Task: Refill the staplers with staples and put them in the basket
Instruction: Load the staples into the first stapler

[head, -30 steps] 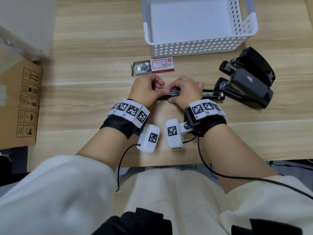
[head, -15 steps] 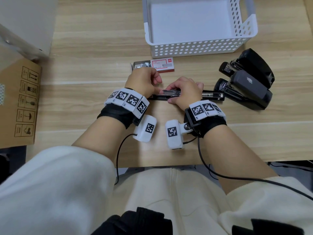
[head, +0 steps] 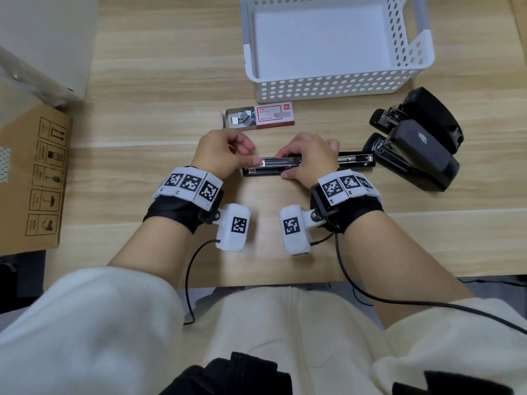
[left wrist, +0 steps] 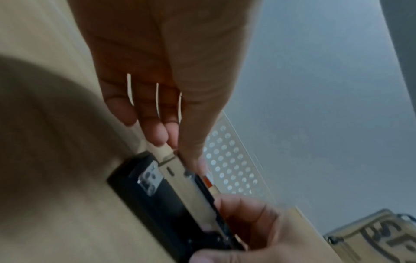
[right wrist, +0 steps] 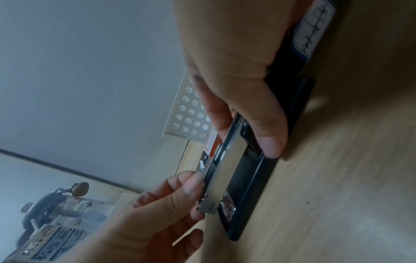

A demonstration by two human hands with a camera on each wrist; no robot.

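Note:
A black stapler (head: 353,163) lies folded out flat on the wooden table, its metal magazine (head: 281,161) facing up. My right hand (head: 296,163) grips its middle, thumb on the near side and fingers over the far side. At the magazine's left end, the thumb and forefinger of my left hand (head: 253,158) pinch what looks like a short strip of staples (left wrist: 165,150). The wrist views show the same stapler (right wrist: 227,169) close up, with the left fingertips (right wrist: 191,190) against the magazine tip. The white perforated basket (head: 336,86) stands behind, with nothing in it.
A red and white staple box (head: 273,115) lies open between basket and hands, with loose staple strips (head: 242,118) in its tray. Two bulkier black staplers (head: 422,115) (head: 419,152) lie to the right. A cardboard box (head: 34,181) sits beyond the table's left edge.
My left hand left the stapler, went up to the open staple box, and has come back to the magazine's left end. The right hand has kept its hold on the stapler.

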